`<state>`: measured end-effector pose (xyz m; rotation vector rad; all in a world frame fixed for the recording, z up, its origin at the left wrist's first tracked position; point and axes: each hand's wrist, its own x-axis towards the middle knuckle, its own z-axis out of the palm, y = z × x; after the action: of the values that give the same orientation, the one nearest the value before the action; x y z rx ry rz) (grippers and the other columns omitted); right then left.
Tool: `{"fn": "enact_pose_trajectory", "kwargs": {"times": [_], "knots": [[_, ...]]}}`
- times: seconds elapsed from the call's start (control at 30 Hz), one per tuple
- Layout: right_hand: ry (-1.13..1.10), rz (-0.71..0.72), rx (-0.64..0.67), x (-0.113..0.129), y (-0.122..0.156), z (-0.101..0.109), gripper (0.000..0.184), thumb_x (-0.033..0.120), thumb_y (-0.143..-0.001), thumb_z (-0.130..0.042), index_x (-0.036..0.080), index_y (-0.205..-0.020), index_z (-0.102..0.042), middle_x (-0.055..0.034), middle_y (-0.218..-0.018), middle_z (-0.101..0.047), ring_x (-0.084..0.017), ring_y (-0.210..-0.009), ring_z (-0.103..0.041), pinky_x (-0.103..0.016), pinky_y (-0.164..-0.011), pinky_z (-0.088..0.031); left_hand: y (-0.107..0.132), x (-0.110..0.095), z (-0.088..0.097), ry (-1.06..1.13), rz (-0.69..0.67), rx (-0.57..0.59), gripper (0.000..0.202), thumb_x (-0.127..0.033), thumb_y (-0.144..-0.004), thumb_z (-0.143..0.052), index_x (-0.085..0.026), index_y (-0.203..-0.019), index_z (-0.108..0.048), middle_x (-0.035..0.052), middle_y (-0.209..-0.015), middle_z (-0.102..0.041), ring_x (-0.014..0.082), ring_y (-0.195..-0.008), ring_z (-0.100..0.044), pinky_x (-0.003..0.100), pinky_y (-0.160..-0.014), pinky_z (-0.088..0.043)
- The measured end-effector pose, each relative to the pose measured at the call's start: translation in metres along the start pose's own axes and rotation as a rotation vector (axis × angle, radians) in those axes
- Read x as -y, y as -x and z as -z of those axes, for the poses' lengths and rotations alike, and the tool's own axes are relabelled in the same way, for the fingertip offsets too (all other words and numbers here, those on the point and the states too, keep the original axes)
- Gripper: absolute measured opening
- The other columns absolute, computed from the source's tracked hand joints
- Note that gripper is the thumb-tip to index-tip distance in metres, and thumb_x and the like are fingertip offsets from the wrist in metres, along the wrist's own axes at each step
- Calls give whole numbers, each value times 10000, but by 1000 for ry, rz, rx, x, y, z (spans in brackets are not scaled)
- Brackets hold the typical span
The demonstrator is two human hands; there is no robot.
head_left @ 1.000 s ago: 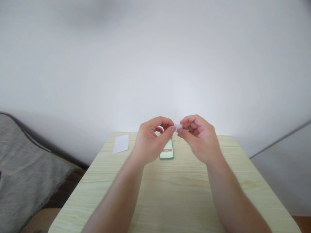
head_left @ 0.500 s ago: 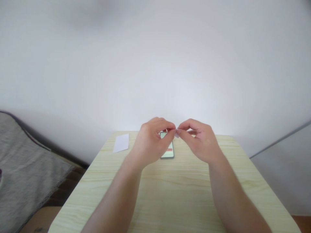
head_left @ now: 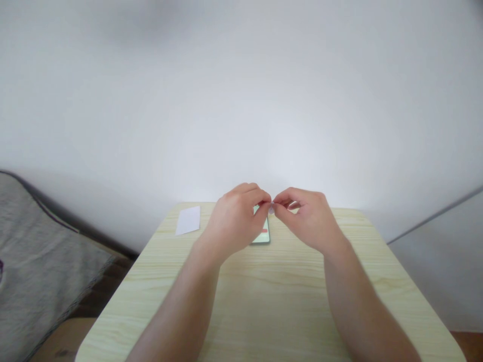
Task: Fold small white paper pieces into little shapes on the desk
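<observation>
Between the fingertips of both hands is a small whitish piece (head_left: pixel 271 208), perhaps paper; its exact kind is too small to make out. My left hand (head_left: pixel 239 218) pinches it from the left, thumb against forefinger. From the right, my right hand (head_left: pixel 305 216) pinches its other side in the same way. Both hands are held above the table, the fingertips nearly touching. Beneath and behind my left hand lies a phone (head_left: pixel 264 237) with a lit pale-green screen and a red bar; the hand covers much of it.
A white sheet of paper (head_left: pixel 188 220) lies at the back left of the pale wooden table (head_left: pixel 271 301). The table's back edge meets a white wall (head_left: pixel 241 100). Grey fabric (head_left: pixel 49 261) is at the left, lower than the tabletop.
The fingertips have shifted slightly, and my left hand covers more of the phone. Both hands keep their pinch on the small whitish piece.
</observation>
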<state>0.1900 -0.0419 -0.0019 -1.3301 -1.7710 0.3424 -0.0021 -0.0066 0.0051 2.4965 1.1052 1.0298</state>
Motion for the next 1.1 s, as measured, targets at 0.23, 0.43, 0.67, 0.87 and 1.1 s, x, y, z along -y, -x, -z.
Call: {"fn": "enact_pose_trajectory", "kwargs": {"times": [0.23,0.43,0.67,0.87,1.1], "knots": [[45,-22,31,-2,0,0,138,217,-889,-677,276,-862,-799,42,-852,-810,-170,-782,-735,-312,-716,-539,0,0,1,-3,14,30,173,-158,-947,-610,-228,-896,-760,18,-900,-724,187,-891,-654,302,-669,-474],[-2,-5,10,-2,-1,-1,136,190,-862,-685,263,-847,-799,29,-832,-804,-177,-767,-731,-313,-695,-544,-1,1,0,100,2,-1,170,-158,-923,-623,-227,-856,-763,18,-861,-723,176,-822,-658,298,-659,-473],[-197,-67,-88,0,-1,0,60,260,-847,-754,247,-821,-806,4,-811,-797,-183,-748,-721,-302,-664,-562,-1,1,0,301,50,-92,150,-158,-901,-654,-223,-824,-765,18,-868,-745,169,-808,-671,292,-664,-501],[-397,-101,-186,-4,-5,3,66,276,-856,-773,217,-827,-771,-7,-772,-768,-170,-725,-708,-287,-652,-553,-3,4,3,521,99,-209,79,-254,-928,-715,-206,-906,-772,49,-906,-750,190,-863,-677,292,-673,-538],[-435,-97,-175,-6,-6,0,98,255,-876,-731,237,-972,-717,-7,-852,-753,-184,-801,-726,-310,-694,-572,-4,2,-2,635,91,-329,70,-273,-922,-762,-203,-921,-764,58,-940,-757,197,-894,-689,315,-741,-571]]}}
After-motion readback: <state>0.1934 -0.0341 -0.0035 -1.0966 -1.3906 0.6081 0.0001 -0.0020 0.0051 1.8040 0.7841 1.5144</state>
